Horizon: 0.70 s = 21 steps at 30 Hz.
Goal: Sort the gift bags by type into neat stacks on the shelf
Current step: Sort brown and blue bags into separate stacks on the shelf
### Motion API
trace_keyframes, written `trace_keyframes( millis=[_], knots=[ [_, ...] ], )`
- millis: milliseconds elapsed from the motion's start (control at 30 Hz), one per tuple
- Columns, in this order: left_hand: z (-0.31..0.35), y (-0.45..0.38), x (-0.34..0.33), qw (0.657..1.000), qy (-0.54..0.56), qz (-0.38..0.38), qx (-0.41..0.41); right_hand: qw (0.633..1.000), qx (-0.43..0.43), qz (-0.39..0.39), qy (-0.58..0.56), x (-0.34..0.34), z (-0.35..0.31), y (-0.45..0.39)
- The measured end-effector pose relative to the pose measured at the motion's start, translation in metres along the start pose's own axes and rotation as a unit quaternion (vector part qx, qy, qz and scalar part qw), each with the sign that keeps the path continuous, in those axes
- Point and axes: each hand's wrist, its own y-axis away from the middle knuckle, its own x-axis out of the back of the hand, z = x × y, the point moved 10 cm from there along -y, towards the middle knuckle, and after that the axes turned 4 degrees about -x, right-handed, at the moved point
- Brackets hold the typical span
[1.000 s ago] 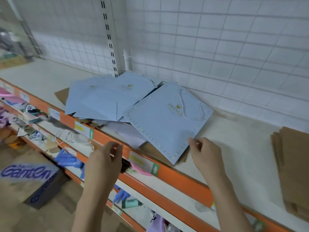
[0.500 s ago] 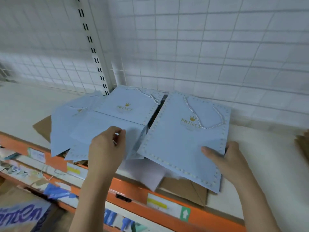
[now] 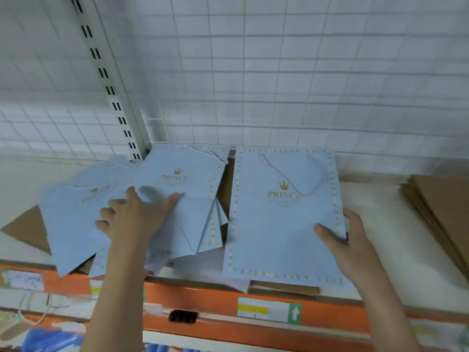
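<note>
White shelf (image 3: 375, 240), orange front edge: scattered blue gift bags (image 3: 76, 224), brown bags (image 3: 441, 212) right.

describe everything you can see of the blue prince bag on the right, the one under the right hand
The blue bag on the right lies flat, face up, squared to the shelf, its near edge over a brown sheet and white paper at the front lip. It looks like matte pale-blue paper with a pale dotted border, a gold crown over "PRINCE", and a twisted white cord handle looped across the top. The right hand holds its right edge, thumb on top.
</note>
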Motion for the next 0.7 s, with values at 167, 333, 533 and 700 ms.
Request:
trace_keyframes(
  millis=[167,333,533,700],
  knots=[
    [-0.007,-0.002,0.000,1.000,0.001,-0.011,-0.022,0.999,-0.013,0.044,0.006,-0.006,-0.010,0.029],
    [-0.024,-0.002,0.014,0.999,-0.008,0.003,-0.044,0.995,-0.021,0.099,0.011,-0.008,-0.013,0.052],
    [-0.035,-0.004,0.032,0.995,0.062,0.048,-0.067,0.991,-0.037,0.129,0.015,-0.010,-0.018,0.074],
    [-0.039,0.007,0.036,0.995,0.052,0.066,-0.053,0.990,-0.044,0.137,0.002,-0.012,-0.016,0.084]
  ],
)
